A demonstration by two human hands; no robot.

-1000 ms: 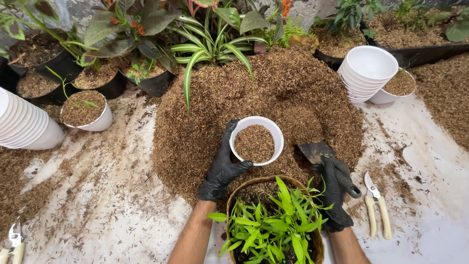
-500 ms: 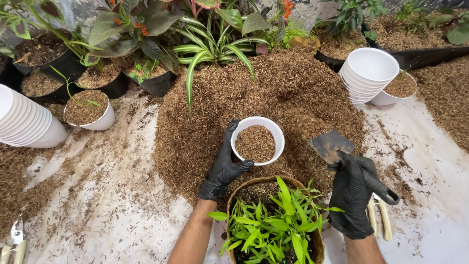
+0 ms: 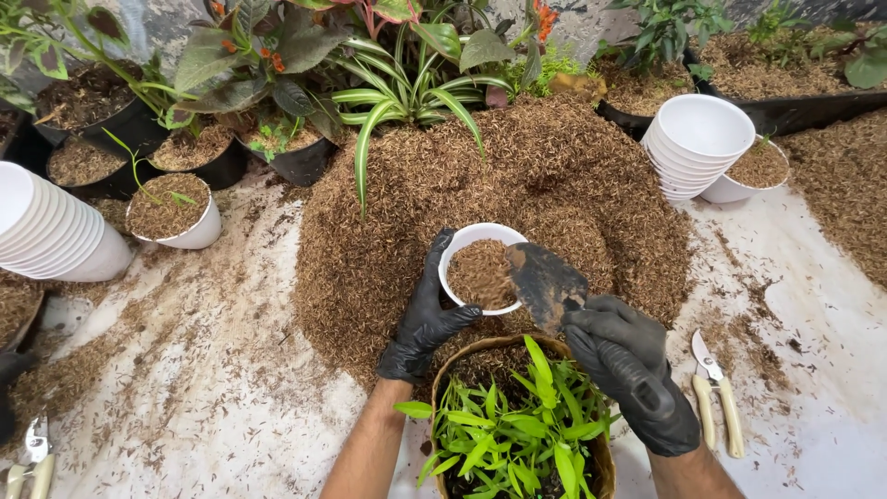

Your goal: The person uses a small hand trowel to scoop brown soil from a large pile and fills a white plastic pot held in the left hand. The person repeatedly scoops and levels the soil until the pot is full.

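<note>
small white pot (image 3: 480,277) sits part-filled with brown husk at the near foot of the husk heap (image 3: 517,176) | light, stiff, thin-rimmed (best gripped by rim and wall) | left hand (image 3: 427,319) clasps its rim | right hand (image 3: 633,370) wraps the trowel (image 3: 547,285), blade over the pot | basket of green shoots (image 3: 517,430) just below | pruners (image 3: 716,393) on the surface to the right

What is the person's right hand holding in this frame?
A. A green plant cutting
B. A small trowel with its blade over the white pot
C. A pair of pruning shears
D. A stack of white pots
B: the gloved right hand grips a trowel whose blade sits at the rim of the white pot held by the left hand; the pruning shears lie on the ground.
</note>
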